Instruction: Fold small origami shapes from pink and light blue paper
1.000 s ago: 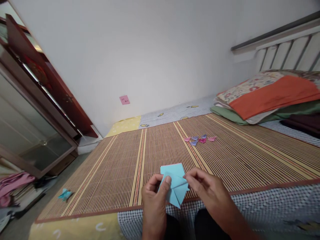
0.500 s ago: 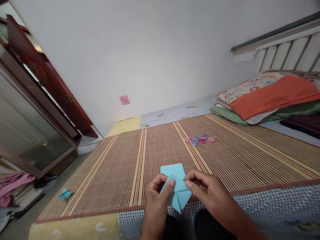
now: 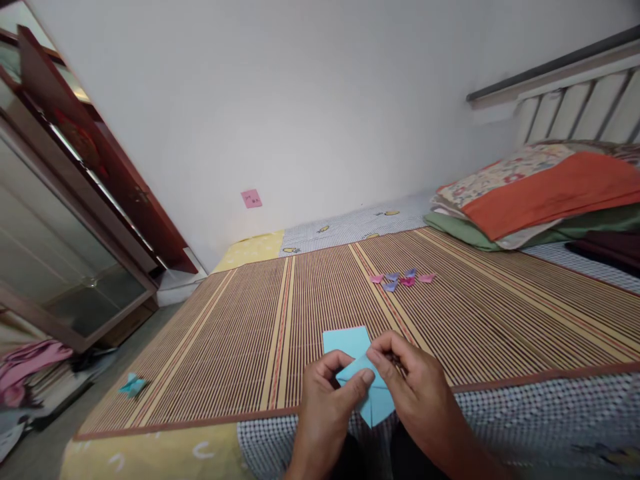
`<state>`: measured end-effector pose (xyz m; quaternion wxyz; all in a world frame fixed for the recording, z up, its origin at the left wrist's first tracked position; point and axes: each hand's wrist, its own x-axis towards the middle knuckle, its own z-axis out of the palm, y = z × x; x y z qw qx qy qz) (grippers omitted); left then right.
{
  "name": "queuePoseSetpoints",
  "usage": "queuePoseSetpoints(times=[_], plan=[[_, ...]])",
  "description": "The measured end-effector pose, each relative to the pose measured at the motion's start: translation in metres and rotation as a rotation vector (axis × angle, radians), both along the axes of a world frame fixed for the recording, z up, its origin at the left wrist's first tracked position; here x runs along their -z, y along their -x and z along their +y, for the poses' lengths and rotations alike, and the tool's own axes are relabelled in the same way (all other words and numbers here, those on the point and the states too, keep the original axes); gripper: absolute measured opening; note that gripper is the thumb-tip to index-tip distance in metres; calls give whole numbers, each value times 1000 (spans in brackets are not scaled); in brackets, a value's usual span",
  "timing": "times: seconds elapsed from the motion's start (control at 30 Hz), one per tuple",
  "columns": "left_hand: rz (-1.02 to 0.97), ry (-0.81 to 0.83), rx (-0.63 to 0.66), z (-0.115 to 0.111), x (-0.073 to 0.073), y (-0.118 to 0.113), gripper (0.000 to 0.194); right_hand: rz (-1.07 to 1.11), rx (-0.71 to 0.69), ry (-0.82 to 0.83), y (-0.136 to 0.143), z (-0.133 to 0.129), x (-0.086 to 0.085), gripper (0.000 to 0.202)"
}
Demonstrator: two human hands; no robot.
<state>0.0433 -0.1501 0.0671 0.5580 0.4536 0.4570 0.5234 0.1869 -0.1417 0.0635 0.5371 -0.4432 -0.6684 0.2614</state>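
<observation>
A light blue folded paper (image 3: 376,400) is held between my two hands above the near edge of the mat. My left hand (image 3: 327,393) grips it from the left, thumb lying across its front. At its upper right edge, my right hand (image 3: 413,380) pinches the paper between thumb and fingers. Fold lines and a pointed lower tip show on it; part of it is hidden by my fingers. Just beyond, a light blue square sheet (image 3: 345,340) lies flat on the mat, partly covered by my hands.
Several small pink and purple folded papers (image 3: 391,287) lie farther back on the striped mat (image 3: 240,333). A teal folded paper (image 3: 133,385) rests near the mat's left edge. Bedding with an orange cover (image 3: 565,193) is piled at right. A glass-fronted cabinet (image 3: 70,267) stands at left.
Both hands have shifted slightly right with the folded paper. My right hand has moved its pinch up to the paper's upper edge, and my left thumb has slid toward the middle.
</observation>
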Motion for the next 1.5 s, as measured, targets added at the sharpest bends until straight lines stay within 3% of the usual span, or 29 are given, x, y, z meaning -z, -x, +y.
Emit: queuePoseSetpoints(times=[0.23, 0.53, 0.7, 0.8, 1.17, 1.5], plan=[[-35, -8, -79, -1, 3, 0, 39, -10, 60, -22, -6, 2, 1, 25], [83, -194, -81, -7, 2, 6, 41, 105, -4, 96, -12, 4, 0, 30], [60, -120, 122, -8, -11, 8, 30, 41, -85, 87, -13, 3, -4, 29], [119, -66, 144, -9, -15, 4, 23, 12, -160, 118, -11, 1, -7, 28], [-35, 19, 46, -1, 4, 5, 34, 18, -350, 306, -25, 6, 3, 27], [-65, -11, 24, -3, 6, 4, 30, 22, -331, 352, -17, 0, 6, 31]])
